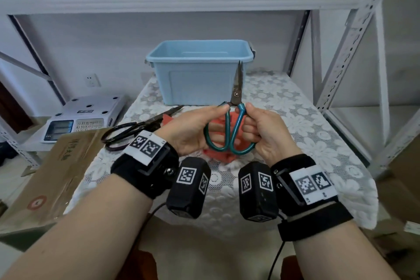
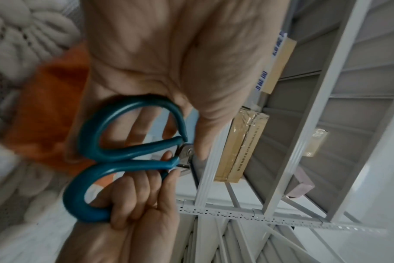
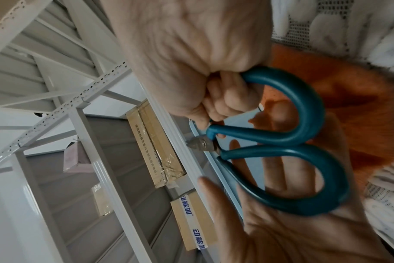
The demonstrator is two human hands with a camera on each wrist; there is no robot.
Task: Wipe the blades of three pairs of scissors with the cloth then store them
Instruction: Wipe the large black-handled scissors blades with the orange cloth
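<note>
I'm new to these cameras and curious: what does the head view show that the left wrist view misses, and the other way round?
Only the head view shows the blue bin, the black scissors lying on the lace cloth, the scale and the upright blades.

Only the left wrist view shows the underside of the shelf overhead.

Both show the teal scissors, with the left hand and right hand each on a handle loop, and the orange cloth below.

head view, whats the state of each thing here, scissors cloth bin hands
teal scissors: blades closed, upright, held off the table
left hand: holds the left handle loop
right hand: grips the right handle loop
black scissors: lying on the table, untouched
orange cloth: crumpled on the table
blue bin: lidless
</note>
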